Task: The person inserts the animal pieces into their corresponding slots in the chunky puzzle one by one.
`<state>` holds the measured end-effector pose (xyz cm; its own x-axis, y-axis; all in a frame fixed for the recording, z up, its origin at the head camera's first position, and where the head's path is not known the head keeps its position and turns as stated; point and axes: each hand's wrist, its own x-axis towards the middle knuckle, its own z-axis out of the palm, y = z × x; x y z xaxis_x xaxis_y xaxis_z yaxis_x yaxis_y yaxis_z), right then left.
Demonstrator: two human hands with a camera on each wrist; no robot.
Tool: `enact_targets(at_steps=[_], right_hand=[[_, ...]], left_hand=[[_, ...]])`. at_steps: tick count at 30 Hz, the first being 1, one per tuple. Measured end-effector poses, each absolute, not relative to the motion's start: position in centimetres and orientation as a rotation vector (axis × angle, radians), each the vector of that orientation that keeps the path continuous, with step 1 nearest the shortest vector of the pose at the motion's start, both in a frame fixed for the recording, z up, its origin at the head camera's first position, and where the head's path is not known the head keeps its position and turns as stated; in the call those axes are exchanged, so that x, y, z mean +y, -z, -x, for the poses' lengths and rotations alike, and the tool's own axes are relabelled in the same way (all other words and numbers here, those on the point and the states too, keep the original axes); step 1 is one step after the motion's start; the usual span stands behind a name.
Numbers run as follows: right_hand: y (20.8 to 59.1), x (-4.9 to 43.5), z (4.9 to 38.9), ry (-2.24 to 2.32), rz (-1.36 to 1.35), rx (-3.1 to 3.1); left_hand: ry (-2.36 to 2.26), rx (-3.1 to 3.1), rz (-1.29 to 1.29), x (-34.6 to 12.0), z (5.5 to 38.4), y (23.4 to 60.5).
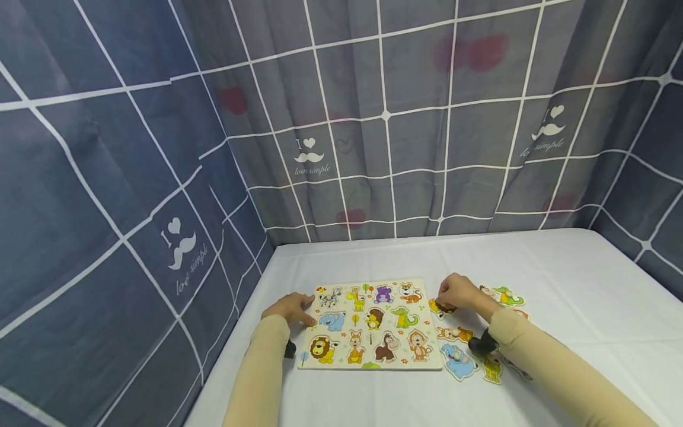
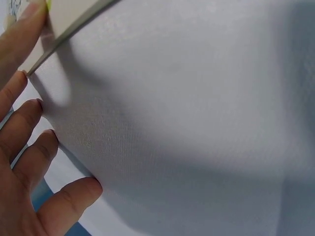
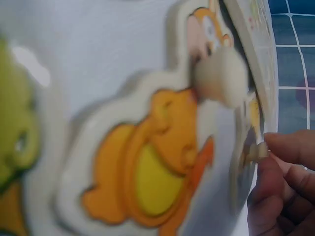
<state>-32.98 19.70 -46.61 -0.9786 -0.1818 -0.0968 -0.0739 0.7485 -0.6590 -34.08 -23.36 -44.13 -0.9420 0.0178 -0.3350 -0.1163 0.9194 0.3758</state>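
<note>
Puzzle board (image 1: 388, 327) on white-covered desk (image 1: 341, 400), 12 animal pictures, 3 rows of 4. Left-hand grip (image 1: 290, 308) at board's left edge, thumb and fingers apart. Right-hand grip (image 1: 458, 292), fingers curled, on yellow-and-brown piece (image 1: 436, 308) just right of board. Blue elephant piece (image 1: 459, 362) beside board's near-right corner. Grid curtain (image 1: 416, 148) behind board.

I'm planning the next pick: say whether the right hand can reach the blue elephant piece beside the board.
Probably yes: the blue elephant piece lies near the right hand, with nothing seen covering it, though that hand pinches the knob of another piece and would likely have to release it.
</note>
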Motion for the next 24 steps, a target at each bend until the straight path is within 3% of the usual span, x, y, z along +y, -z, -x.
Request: enact_targets(at_steps=[24], right_hand=[[47.6, 20.0, 31.7, 1.284, 0.094, 2.667]], left_hand=[[-0.538, 2.753, 0.034, -23.3, 34.0, 44.1]])
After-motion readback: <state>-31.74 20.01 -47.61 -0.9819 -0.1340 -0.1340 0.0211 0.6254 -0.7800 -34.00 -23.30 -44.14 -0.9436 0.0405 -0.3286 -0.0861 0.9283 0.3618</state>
